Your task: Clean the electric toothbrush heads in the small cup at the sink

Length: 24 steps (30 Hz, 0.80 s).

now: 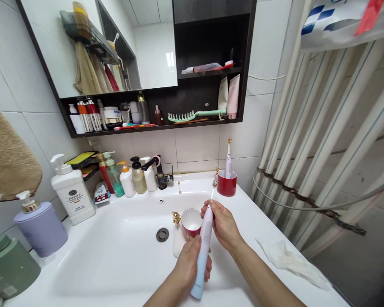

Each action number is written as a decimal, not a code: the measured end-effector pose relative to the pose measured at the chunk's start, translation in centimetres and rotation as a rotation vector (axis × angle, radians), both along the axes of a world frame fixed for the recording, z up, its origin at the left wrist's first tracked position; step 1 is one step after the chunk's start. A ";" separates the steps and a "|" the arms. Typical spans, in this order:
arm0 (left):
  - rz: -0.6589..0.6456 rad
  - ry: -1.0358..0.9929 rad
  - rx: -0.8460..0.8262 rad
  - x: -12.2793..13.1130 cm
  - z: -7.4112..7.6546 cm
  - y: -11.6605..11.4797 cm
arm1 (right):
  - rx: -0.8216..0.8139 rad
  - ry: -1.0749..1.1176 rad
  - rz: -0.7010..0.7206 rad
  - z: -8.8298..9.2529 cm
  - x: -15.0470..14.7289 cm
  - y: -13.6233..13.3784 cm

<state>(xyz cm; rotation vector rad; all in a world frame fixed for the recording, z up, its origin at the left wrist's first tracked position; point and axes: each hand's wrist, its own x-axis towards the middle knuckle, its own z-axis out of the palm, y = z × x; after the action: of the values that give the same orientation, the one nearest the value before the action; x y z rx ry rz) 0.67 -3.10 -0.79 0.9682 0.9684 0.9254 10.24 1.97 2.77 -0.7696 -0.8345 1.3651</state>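
Observation:
Over the white sink (pixel 121 251) I hold a pale pink-and-blue electric toothbrush (pixel 204 247) upright. My left hand (pixel 190 266) is wrapped round its lower handle. My right hand (pixel 222 224) grips the upper part, fingers closed near the neck, with the brush head (pixel 214 183) pointing up. A red cup (pixel 191 223) with a white inside and a gold handle stands in the basin just left of my hands.
A second red cup (pixel 227 183) holding another toothbrush stands at the back right of the counter. Pump bottles (pixel 73 194) line the left and back edge beside a black tap (pixel 160 172). A crumpled tissue (pixel 291 260) lies at the right. A shelf and mirror cabinet (pixel 153 115) hang above.

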 end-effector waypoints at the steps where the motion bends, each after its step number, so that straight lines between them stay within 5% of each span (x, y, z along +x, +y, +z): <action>1: -0.016 -0.003 -0.008 0.0 -0.1 0.0 | -0.006 0.016 0.000 0.0 -0.1 0.0; 8: 0.065 0.085 0.114 0.2 -0.7 0.2 | -0.003 0.088 0.010 0.0 -0.5 -0.3; 20: -0.078 -0.081 -0.108 0.2 -0.3 -0.2 | -0.027 0.147 0.115 0.0 0.0 0.0; 24: -0.062 -0.027 -0.048 0.1 -0.3 -0.1 | -0.025 0.164 0.078 -0.1 0.2 0.2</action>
<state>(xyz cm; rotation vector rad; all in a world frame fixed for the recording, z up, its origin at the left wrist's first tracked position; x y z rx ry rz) 0.75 -3.18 -1.07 0.9376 0.9288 0.8573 10.43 2.14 2.64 -0.6399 -0.7255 1.4892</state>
